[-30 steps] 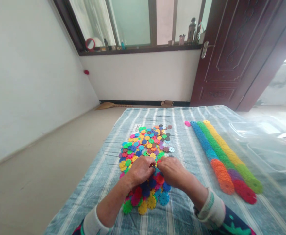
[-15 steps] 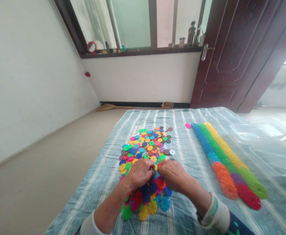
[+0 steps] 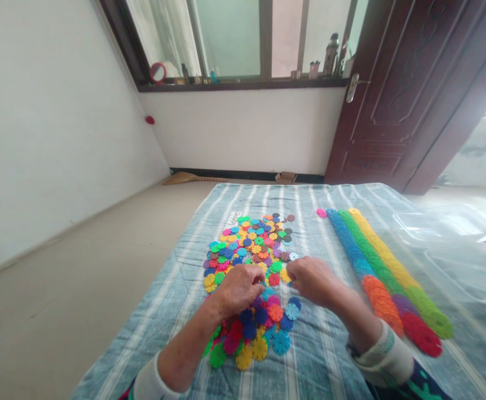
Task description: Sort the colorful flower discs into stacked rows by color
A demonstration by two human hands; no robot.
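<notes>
Many flower-shaped plastic discs in mixed colours lie in a loose pile (image 3: pixel 251 328) on the striped cloth. Over the pile's middle is my left hand (image 3: pixel 239 289), its fingers curled together; whatever they hold is hidden. My right hand (image 3: pixel 314 280) is at the pile's right edge, thumb and finger pinched at a yellow disc (image 3: pixel 285 275). To the right, overlapping discs form long rows: blue then orange (image 3: pixel 351 253), green then purple and red (image 3: pixel 376 266), and yellow then light green (image 3: pixel 392 258). A single pink disc (image 3: pixel 321 213) lies by the blue row's far end.
The striped cloth (image 3: pixel 317 344) covers the bed or table. Clear plastic containers (image 3: pixel 446 225) stand at the right. Beyond are a dark red door (image 3: pixel 392 94), a window sill (image 3: pixel 243 85) with small items, and a broom (image 3: pixel 184 178) on the floor.
My right hand has moved right, away from my left hand, with a yellow disc at its fingertips. My left hand stays nearly in place. The view has shifted slightly.
</notes>
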